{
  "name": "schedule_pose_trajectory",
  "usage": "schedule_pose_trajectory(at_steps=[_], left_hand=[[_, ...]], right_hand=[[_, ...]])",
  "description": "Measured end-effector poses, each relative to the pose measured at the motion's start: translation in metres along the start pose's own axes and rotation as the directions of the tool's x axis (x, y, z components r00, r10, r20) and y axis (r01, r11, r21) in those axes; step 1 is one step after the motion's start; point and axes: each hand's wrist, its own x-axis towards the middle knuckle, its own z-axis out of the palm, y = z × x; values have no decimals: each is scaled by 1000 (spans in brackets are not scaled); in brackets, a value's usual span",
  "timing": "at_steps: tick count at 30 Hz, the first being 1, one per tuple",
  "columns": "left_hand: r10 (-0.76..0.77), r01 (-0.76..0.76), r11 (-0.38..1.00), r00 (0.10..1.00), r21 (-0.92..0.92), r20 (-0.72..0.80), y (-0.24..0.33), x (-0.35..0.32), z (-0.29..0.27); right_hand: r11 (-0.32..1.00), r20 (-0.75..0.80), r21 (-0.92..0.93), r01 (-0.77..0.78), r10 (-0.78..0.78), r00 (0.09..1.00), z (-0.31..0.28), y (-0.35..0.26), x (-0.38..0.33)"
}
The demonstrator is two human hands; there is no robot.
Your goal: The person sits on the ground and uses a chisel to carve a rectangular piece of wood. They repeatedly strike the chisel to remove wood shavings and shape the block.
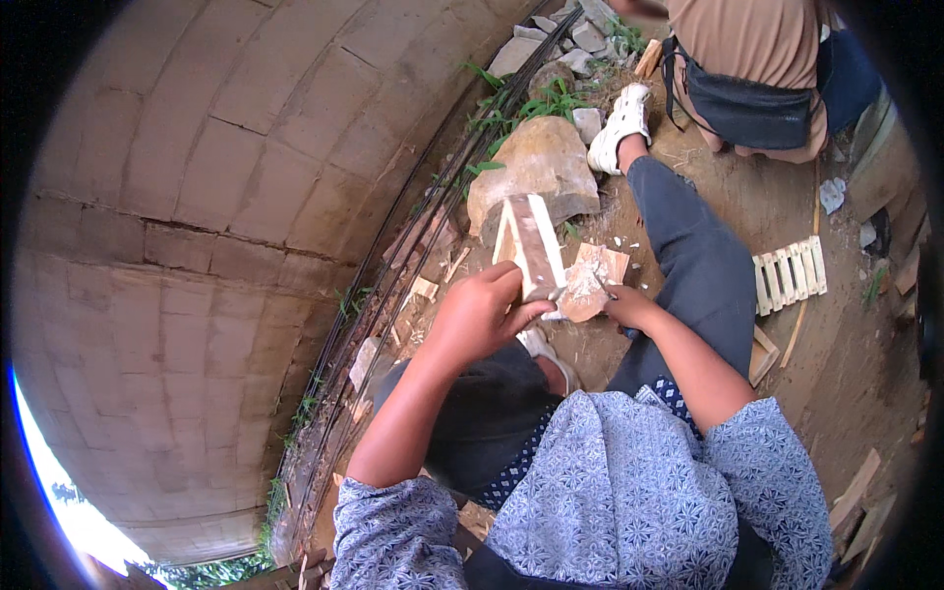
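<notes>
My left hand [479,317] is closed around the near end of a small wooden frame [531,241]. The piece has pale edges and a brown strip along its top, and it is tilted up and away from me. In my right hand [632,308], the fingers are wrapped round a slim tool with a dark blue handle [630,333]; its kind is hard to make out. The tool's tip reaches toward a brown scrap of board [584,307] bearing a whitish, crumbly paste [588,277]. That scrap lies just right of the wooden frame's near end.
A large rock [539,167] stands beyond my hands. Black cables [433,211] run along a block wall [226,197] at the left. A slatted wooden piece [790,275] lies to the right on the dirt. Another person with a black waist bag [752,110] is ahead at right.
</notes>
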Motion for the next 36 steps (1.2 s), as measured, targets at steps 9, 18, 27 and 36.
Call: schedule_pose_trajectory(at_steps=[9,18,27,36], left_hand=[[68,-67,994,998,-85,11,-63,13,79],[-233,235,970,972,-67,38,-136,11,219],[-489,500,783,862,-370,131,-193,-42,265],[-848,519,98,490,-849,201,-231,-34,328]], right_hand=[[950,-61,308,-44,66,996,-8,-36,-24],[941,-18,318,-114,126,992,-4,-43,-28],[952,125,258,-166,138,983,10,-42,-24],[972,249,164,-167,123,961,36,-47,-21]])
